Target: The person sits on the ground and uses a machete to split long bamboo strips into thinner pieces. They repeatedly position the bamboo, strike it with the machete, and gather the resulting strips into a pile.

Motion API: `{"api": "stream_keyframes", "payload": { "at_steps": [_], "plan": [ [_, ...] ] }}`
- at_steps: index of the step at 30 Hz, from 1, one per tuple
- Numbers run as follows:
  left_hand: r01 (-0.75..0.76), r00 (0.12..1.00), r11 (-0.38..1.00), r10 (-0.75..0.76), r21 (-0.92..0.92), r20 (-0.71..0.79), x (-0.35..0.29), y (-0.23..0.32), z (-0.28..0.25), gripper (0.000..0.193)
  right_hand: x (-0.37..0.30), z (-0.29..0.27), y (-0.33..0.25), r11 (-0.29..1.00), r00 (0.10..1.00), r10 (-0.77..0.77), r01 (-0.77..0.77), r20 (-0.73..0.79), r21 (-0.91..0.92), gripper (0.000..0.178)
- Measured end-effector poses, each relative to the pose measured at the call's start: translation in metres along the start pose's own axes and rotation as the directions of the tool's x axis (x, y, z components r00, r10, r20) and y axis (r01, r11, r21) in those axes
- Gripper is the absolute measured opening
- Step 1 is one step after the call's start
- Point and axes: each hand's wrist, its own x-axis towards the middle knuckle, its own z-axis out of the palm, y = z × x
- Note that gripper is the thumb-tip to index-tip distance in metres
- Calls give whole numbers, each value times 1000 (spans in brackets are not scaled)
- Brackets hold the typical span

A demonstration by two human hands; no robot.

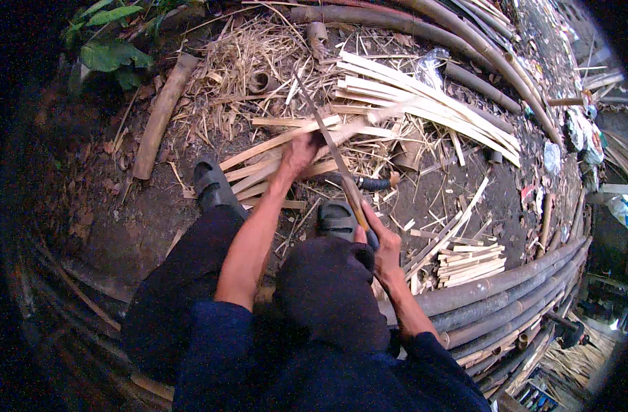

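My left hand (301, 152) is closed on a pale bamboo strip (379, 118), which slants away to the right and is smeared by motion. Its fingers are partly hidden in dark blur. Gripped in my right hand (385, 246) is the handle of a long, narrow-bladed tool. The blade (324, 130) points up and left, crossing beside my left hand and over the strip; whether it touches the strip I cannot tell. A black-wrapped handle (374, 184) lies on the ground just beyond my right foot. More split strips (255, 165) lie by my left hand.
A large bundle of pale strips (431, 103) spreads at the far right. Short cut pieces (471, 265) are stacked near a row of bamboo poles (492, 288). A thick bamboo length (164, 117) lies at left. Shavings (225, 82) litter the soil. My sandalled feet flank the work.
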Motion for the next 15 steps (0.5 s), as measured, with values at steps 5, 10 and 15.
{"api": "stream_keyframes", "payload": {
  "at_steps": [5, 10, 15],
  "plan": [
    [109, 948, 947, -191, 301, 256, -29, 19, 23, 25, -31, -3, 30, 1000, 999, 26, -27, -47, -14, 52],
    [171, 973, 969, -194, 176, 125, 12, 4, -9, 28, 10, 16, 6, 1000, 999, -25, 25, -24, -4, 52],
    [20, 985, 982, -51, 190, 162, -17, 13, 26, 26, -15, -12, 34, 999, 998, -41, 40, -54, -24, 52]
  ]
}}
